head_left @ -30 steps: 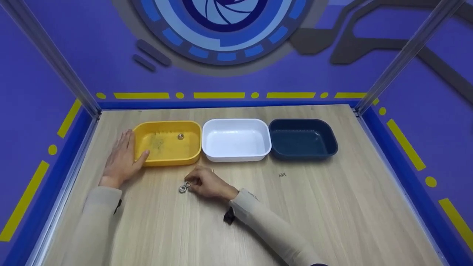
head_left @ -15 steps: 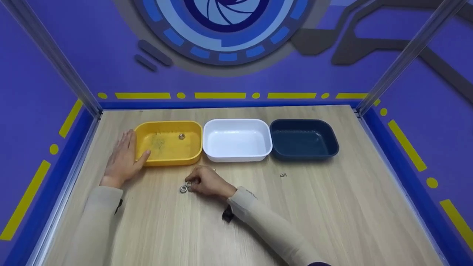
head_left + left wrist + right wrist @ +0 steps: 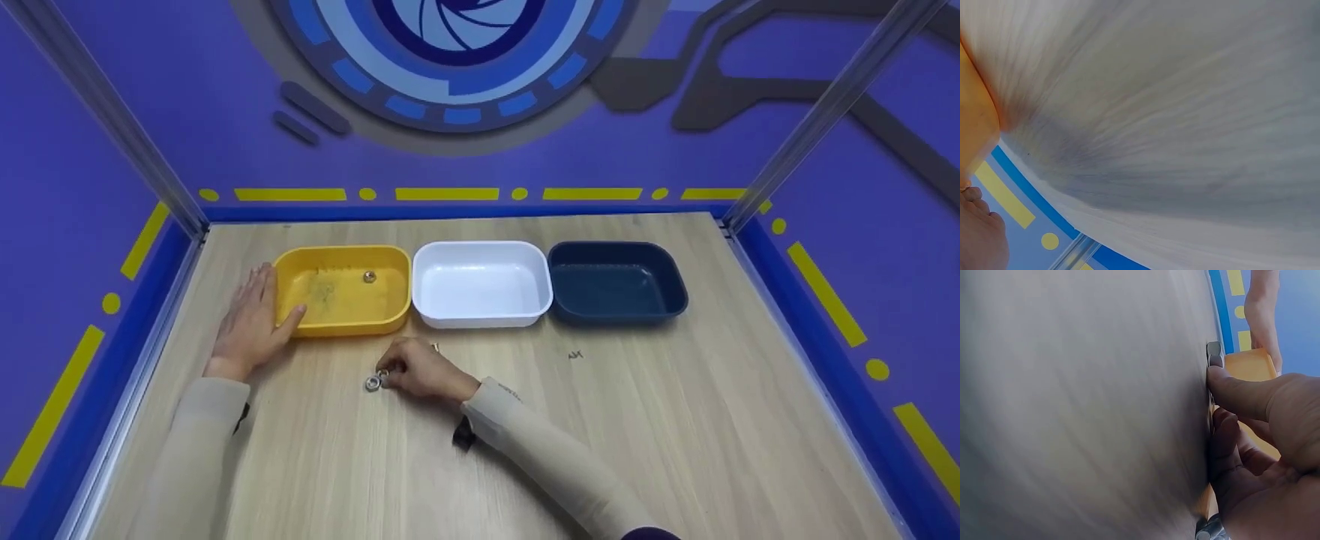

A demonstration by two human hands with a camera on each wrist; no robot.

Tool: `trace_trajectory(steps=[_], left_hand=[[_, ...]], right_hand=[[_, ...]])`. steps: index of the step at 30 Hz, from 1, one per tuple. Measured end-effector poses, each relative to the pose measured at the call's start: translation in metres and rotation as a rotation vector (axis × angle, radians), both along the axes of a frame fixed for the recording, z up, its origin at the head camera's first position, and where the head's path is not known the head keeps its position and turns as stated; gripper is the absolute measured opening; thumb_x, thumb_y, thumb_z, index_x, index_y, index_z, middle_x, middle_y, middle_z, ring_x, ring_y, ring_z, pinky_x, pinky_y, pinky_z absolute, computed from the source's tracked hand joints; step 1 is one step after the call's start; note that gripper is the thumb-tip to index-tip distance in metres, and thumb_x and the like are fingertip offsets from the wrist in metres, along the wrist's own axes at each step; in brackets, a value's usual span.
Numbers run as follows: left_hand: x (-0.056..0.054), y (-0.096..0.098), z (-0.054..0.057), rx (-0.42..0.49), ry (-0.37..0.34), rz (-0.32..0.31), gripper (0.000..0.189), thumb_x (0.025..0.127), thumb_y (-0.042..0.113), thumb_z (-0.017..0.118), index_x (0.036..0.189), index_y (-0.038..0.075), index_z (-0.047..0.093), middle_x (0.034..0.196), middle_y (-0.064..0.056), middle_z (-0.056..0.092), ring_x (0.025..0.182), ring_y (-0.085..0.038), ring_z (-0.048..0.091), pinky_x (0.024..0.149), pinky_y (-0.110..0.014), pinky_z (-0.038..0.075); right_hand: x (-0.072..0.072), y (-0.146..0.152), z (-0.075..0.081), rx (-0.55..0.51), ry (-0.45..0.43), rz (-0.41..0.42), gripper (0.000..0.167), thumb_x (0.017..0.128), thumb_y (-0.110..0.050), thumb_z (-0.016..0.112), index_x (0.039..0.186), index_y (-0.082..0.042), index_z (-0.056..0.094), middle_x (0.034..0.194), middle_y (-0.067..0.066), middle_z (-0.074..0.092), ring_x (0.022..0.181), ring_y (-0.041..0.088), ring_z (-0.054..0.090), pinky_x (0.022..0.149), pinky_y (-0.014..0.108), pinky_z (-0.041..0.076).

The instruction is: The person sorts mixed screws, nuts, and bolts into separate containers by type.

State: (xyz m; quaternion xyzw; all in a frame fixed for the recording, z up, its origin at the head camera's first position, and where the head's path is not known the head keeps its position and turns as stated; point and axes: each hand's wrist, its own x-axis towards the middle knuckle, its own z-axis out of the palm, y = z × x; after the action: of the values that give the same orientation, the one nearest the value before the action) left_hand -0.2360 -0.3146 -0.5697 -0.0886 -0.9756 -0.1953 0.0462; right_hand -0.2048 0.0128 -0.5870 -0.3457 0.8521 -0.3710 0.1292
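Observation:
My left hand (image 3: 251, 322) lies with straight fingers along the left side of the yellow tray (image 3: 341, 328), its thumb at the front rim. One metal nut (image 3: 369, 277) sits inside that tray. In front of the tray my right hand (image 3: 424, 369) is down at the table, its thumb and curled fingers pinching a small nut (image 3: 383, 376), mostly covered by the fingertips. Touching or just beside it is a larger nut (image 3: 373, 384). The right wrist view shows the thumb (image 3: 1235, 391) against the metal. A small metal piece (image 3: 436, 347), partly hidden, lies behind the right hand.
A white tray (image 3: 481, 322) and a dark blue tray (image 3: 619, 319) stand in a row to the right of the yellow one. Small dark marks (image 3: 574, 355) are on the wooden table (image 3: 675, 420). Purple panels with metal corner posts enclose the back and sides.
The right fingers have shifted slightly over the small nut, covering more of it. The left hand and the trays stay put.

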Motion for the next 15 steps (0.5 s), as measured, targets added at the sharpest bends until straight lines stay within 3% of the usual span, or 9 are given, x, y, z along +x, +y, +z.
trace_trajectory(steps=[8,15], left_hand=[[0.001,0.001,0.002,-0.002,-0.019,0.011,0.095,0.11,0.06,0.042,0.168,-0.006,0.006,0.176,-0.03,0.009,0.164,-0.048,0.009,0.134,-0.063,0.009],[0.0,0.001,0.002,0.0,-0.019,0.015,0.091,0.111,0.057,0.04,0.169,-0.004,0.006,0.177,-0.028,0.008,0.165,-0.047,0.009,0.134,-0.064,0.01]], right_hand=[[-0.001,-0.002,0.003,-0.019,-0.011,0.017,0.012,0.095,-0.008,0.08,0.106,-0.007,0.083,0.097,0.001,0.077,0.089,0.004,0.059,0.079,0.015,0.049],[-0.004,-0.001,0.017,-0.018,-0.007,0.018,0.016,0.096,-0.009,0.079,0.111,-0.009,0.083,0.102,-0.001,0.078,0.095,0.005,0.062,0.085,0.017,0.054]])
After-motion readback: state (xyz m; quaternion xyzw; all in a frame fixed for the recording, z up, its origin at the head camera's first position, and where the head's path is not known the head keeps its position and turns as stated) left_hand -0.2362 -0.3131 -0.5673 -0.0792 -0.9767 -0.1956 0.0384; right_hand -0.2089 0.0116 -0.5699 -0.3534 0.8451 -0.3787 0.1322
